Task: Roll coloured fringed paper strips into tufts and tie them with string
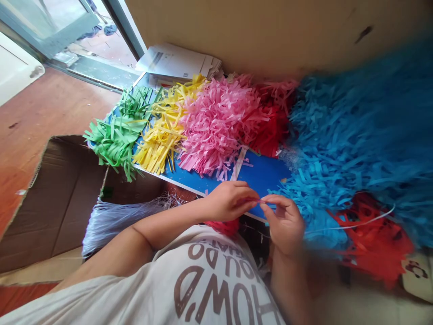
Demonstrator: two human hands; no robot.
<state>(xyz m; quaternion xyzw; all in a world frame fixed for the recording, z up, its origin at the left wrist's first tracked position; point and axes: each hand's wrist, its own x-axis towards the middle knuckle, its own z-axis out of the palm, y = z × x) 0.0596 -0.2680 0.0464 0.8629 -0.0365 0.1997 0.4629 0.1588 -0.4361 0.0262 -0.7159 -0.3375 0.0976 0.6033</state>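
My left hand (pixel 230 201) and my right hand (pixel 286 221) meet fingertip to fingertip just above the near edge of a blue board (pixel 260 174). Both are closed in a pinch on a thin red paper strip (pixel 255 200) stretched between them. More red paper (pixel 223 226) hangs below my left hand against my shirt. A thin white cord (pixel 355 224) runs from near my right hand off to the right over red cut paper (pixel 372 234).
Heaps of fringed paper lie on the board: green (pixel 117 133), yellow (pixel 162 131), pink (pixel 213 126), red (pixel 270 126) and a big blue pile (pixel 355 135). An open cardboard box (pixel 50 198) and a bundle of pale strings (pixel 115 219) sit at left. Stacked papers (pixel 179 61) lie by the wall.
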